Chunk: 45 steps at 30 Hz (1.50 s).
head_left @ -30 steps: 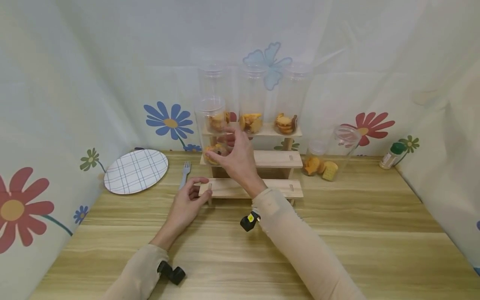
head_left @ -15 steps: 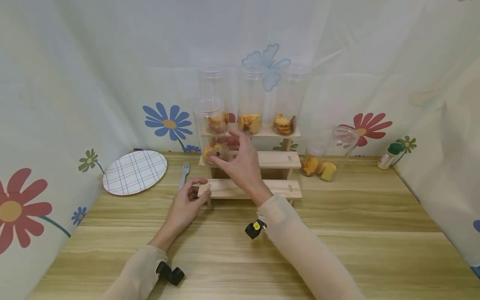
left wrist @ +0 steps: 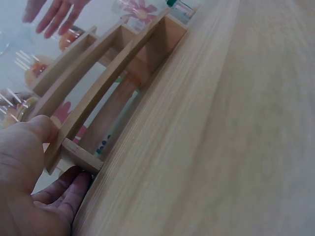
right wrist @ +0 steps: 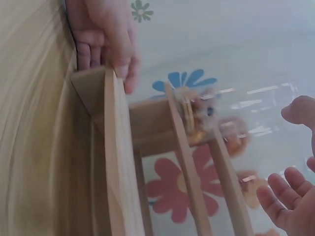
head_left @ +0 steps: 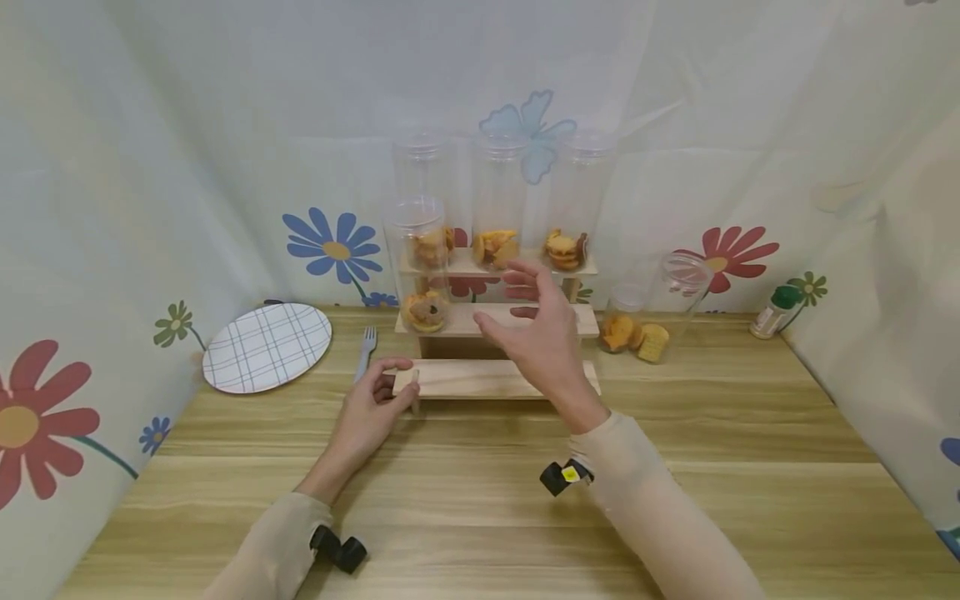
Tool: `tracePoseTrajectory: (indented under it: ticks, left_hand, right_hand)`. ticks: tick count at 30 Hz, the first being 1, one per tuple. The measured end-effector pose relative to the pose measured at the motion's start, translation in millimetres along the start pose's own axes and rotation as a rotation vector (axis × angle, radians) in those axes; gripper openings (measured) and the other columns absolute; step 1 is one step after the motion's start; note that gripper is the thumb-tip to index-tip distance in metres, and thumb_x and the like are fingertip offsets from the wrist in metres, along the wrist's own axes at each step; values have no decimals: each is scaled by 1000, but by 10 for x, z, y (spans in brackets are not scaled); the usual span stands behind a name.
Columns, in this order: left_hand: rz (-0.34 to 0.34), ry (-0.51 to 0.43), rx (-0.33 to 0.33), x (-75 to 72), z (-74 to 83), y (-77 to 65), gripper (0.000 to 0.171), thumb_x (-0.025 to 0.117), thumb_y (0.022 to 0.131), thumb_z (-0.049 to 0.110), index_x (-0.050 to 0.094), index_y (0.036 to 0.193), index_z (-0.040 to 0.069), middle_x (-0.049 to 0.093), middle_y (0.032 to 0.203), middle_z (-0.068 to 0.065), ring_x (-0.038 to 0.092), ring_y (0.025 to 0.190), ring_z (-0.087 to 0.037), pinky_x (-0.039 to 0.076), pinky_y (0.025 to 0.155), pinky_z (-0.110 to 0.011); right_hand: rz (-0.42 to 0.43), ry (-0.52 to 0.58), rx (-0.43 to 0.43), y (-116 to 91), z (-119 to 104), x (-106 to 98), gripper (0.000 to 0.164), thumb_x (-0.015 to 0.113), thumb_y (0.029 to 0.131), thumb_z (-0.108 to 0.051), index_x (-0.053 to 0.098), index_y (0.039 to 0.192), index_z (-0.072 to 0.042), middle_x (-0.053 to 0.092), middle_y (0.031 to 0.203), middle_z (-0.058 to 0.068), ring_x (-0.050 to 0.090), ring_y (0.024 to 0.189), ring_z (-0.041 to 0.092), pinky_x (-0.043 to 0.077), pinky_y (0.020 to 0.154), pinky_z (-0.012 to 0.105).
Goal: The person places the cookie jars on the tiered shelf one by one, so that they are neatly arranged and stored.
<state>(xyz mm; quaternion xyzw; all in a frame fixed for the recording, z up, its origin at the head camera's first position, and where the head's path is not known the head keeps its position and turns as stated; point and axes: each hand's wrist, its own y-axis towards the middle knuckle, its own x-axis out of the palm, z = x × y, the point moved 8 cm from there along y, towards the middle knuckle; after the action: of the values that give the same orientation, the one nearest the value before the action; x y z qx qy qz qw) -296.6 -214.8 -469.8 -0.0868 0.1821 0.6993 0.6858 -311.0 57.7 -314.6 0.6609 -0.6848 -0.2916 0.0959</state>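
Note:
A three-step wooden shelf (head_left: 480,379) stands on the table. My left hand (head_left: 375,400) grips the left end of its lowest step; in the left wrist view the thumb (left wrist: 42,129) lies along the step and the fingers curl beside the end support. My right hand (head_left: 536,333) hovers before the middle step with fingers spread, holding nothing. To its left, a clear lidded jar (head_left: 424,310) with cookies stands upright at the left end of the middle step. Three similar jars of cookies, the middle one (head_left: 497,248) among them, line the top step.
Right of the shelf stand a smaller jar (head_left: 619,332) and a tall jar (head_left: 654,342), both with cookies or crackers. A green-capped bottle (head_left: 776,312) is at the far right. A checked plate (head_left: 267,348) and a grey fork (head_left: 366,354) lie on the left.
My right hand has let go of the jar on the middle step and moved right, fingers spread. The jar stays in place. My left hand keeps its grip on the shelf.

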Motion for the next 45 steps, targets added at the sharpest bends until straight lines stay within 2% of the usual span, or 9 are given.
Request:
tracePoseTrajectory:
  ticks: [3,8,12,19,26,34,41,45]
  left_hand:
    - [-1,-2,-1,2,-4,-3,41,78,108,35,65,145,23,77,117,-13,72,105,-25,55,81,-31]
    - [2,9,-1,-13,-13,-4,41,77,109,35,65,146,22,77,119,-13,72,108,-25,55,84,-30]
    - [5,14,-3,-25,-21,-2,41,77,109,35,65,146,23,77,121,-13,72,110,-25,56,87,-29]
    - [12,-1,0,-39,-13,-15,41,77,109,31,65,145,18,77,119,-14,72,107,-24,55,86,-27]
    - [9,-4,-4,-21,-21,-36,41,78,108,30,65,145,18,77,121,-15,72,109,-24,55,89,-26]
    - [3,8,-8,-6,-39,-34,39,77,108,32,65,144,21,78,120,-13,73,109,-25,56,89,-28]
    - [1,3,1,19,-13,-13,40,78,108,33,65,144,21,78,121,-13,72,108,-24,56,87,-28]
    - [7,11,-1,0,-13,8,39,78,108,33,65,144,22,77,121,-13,72,108,-24,56,87,-28]
  right_hand:
    - [27,3,-14,-20,9,-220,73,96,90,-20,58,153,-19,68,139,1,69,125,23,59,103,46]
    - [73,8,-40,-35,52,-602,73,94,91,-14,56,153,-13,66,141,6,67,124,23,56,105,46]
    - [129,-1,-50,-25,75,-919,73,93,92,-11,55,154,-10,66,144,6,67,128,23,55,108,42]
    - [244,-49,-40,14,71,-1458,74,93,91,-7,56,154,-19,63,151,2,65,136,24,54,113,36]
    - [357,-104,28,18,174,-1919,81,93,91,-9,52,159,-23,58,157,1,58,142,23,49,119,37]
    - [415,-234,94,12,399,-2232,91,93,92,-13,43,166,-32,51,159,4,54,145,24,43,125,37]
    - [385,-203,183,-12,712,-2349,98,91,95,-18,32,172,-35,41,169,3,46,154,24,34,132,41]
    - [369,-166,215,-1,916,-2343,100,91,95,-20,30,173,-35,39,171,8,45,155,27,32,133,45]
